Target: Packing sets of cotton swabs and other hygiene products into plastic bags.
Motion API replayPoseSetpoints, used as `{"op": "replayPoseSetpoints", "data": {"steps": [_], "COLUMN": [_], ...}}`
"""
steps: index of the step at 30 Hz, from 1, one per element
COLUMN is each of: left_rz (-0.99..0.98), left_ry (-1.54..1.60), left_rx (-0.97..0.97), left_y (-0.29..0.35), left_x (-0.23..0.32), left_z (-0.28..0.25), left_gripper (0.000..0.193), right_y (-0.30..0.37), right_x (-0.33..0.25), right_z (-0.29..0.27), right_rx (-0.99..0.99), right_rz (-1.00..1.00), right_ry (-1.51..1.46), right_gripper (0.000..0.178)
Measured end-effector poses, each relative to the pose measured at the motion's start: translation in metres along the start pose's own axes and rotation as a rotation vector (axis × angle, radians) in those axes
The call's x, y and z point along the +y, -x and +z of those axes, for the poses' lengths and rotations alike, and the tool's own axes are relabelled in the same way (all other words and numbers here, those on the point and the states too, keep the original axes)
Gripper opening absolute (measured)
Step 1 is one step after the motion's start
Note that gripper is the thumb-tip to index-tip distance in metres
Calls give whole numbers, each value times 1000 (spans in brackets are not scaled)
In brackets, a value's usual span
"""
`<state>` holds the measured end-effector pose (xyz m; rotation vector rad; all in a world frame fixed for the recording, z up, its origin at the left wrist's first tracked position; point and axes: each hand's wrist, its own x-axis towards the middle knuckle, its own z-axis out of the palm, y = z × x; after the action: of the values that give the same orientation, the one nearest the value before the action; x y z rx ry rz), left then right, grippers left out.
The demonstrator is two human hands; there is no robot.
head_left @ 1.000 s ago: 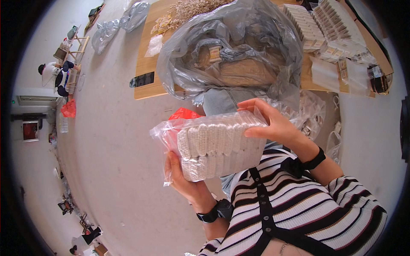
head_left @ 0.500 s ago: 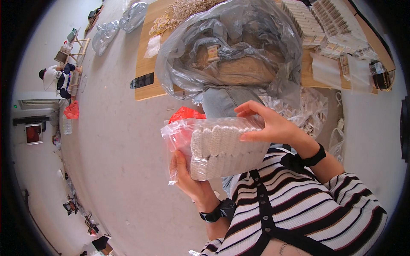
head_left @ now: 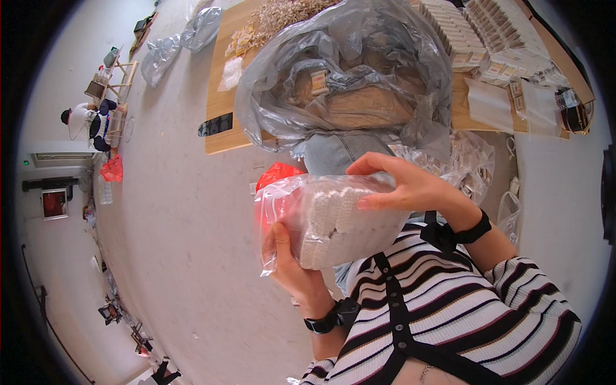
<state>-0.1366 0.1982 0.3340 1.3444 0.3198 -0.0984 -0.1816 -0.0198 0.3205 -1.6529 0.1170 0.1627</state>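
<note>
Between my hands is a clear plastic bag [head_left: 346,224] tightly filled with rows of tiny white tips, which look like cotton swabs. Its loose end points left. My left hand [head_left: 287,260] grips that loose end from below, thumb on the near face. Over the top right of the bag, my right hand [head_left: 401,183] is closed, with thumb in front and fingers behind; some fingertips are hidden. Behind the bag's left end shows a red plastic bag [head_left: 279,173].
A large grey plastic bag [head_left: 256,109] lies open on the wooden table [head_left: 218,83], with a small packet [head_left: 319,82] inside. White packs [head_left: 455,38] are stacked at the right. A dark phone [head_left: 216,124] lies on the left corner. Another person [head_left: 96,125] sits far left.
Both hands still hold the bag, which has shifted slightly right and tilted, its contents bunched further toward the right. The far person has moved a little.
</note>
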Motion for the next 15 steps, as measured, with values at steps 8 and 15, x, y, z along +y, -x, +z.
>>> {"op": "replayPoseSetpoints", "data": {"steps": [8,15], "left_rz": [6,-23], "left_ry": [15,-19], "left_rx": [-20,-56], "left_y": [-1,-1], "left_x": [-6,-3], "left_z": [-4,2], "left_gripper": [30,27], "right_y": [3,-2], "right_x": [4,-10], "right_z": [-2,0], "right_rx": [-52,-16], "right_rz": [18,-62], "right_ry": [-21,-105], "right_gripper": [59,60]}}
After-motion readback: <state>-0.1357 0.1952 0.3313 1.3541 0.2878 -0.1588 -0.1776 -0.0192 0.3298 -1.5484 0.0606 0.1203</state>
